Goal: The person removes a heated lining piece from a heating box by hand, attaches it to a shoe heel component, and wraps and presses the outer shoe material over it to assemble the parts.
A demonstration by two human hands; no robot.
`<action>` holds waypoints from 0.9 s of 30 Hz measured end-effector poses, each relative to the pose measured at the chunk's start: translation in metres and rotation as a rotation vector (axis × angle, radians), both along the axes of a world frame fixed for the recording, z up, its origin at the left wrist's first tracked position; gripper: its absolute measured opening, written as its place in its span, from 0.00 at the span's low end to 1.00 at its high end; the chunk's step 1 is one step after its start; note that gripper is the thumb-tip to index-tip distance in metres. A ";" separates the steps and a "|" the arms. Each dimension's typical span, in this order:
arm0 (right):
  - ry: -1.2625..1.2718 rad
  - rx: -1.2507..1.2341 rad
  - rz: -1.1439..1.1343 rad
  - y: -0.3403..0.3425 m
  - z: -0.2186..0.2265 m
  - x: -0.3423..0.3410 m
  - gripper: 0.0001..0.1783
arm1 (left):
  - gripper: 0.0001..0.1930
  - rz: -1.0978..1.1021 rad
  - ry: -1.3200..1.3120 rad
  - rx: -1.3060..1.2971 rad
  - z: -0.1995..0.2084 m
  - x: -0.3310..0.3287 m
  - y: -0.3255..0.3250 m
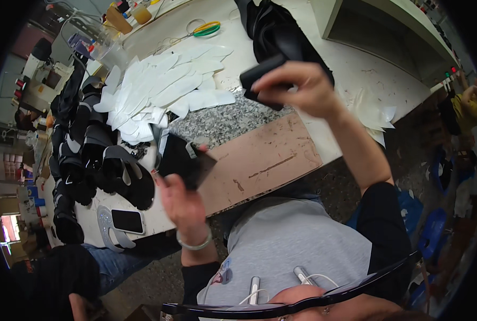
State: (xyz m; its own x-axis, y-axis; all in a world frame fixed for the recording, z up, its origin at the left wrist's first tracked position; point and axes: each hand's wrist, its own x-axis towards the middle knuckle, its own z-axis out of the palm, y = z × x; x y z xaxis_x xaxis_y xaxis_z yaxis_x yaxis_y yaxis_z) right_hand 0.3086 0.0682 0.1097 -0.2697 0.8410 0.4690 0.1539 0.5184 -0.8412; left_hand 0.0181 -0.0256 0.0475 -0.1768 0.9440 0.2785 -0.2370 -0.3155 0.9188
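My left hand [184, 206], with a bracelet at the wrist, holds a black shoe upper piece [182, 159] with a grey edge above the pinkish board. Its fingers are closed on the piece's near side, partly hidden and blurred. Farther off and to the right, my right hand [310, 88] is closed around a black piece [261, 73] that looks folded. What kind of part it is cannot be made out. This hand is near a heap of black material [281, 32] on the table.
White cut pieces [163, 80] lie heaped beside a speckled stone slab [233, 123] and the pinkish board [265, 160]. Black and grey shoe uppers [123, 171] line the left side, near a phone [128, 221]. Scissors [206, 29] lie at the back. Another person [51, 278] is at lower left.
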 end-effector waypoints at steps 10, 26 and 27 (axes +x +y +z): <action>0.102 -0.176 0.212 -0.060 -0.089 -0.062 0.28 | 0.17 -0.355 -0.043 -0.216 0.006 0.052 0.003; 0.700 -0.704 0.291 -0.077 -0.088 -0.029 0.30 | 0.23 -0.497 0.068 -0.387 0.010 0.062 0.028; 0.689 -0.678 0.289 -0.077 -0.088 -0.027 0.31 | 0.23 -0.493 0.064 -0.387 0.010 0.063 0.029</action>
